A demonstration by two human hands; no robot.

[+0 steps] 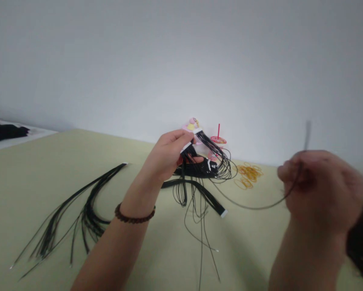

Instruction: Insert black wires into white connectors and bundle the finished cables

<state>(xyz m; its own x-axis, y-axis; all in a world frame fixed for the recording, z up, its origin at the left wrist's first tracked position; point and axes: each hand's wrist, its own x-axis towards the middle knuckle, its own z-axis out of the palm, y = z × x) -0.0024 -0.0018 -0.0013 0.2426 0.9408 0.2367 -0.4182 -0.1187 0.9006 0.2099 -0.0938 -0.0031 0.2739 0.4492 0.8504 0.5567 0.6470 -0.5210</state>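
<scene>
My left hand (173, 152), with a beaded bracelet (135, 218) on its wrist, grips a black wire harness (213, 147) by its white connectors (197, 131). Thin black wires loop and dangle below that hand. At the right my right hand (320, 190), blurred by motion, is closed around one black wire (260, 208). The wire sags in a curve from the bundle to these fingers, and its free end sticks up above them. Beneath the left hand lies another flat black cable with a white connector (224, 213).
More black wire bundles (92, 202) lie on the pale table (78, 155) at left. Yellow rubber bands (248, 173) are heaped near the wall. A pink item (191, 123) and a red stick on a round base (219, 139) stand behind. A dark object (361, 238) is at the right edge.
</scene>
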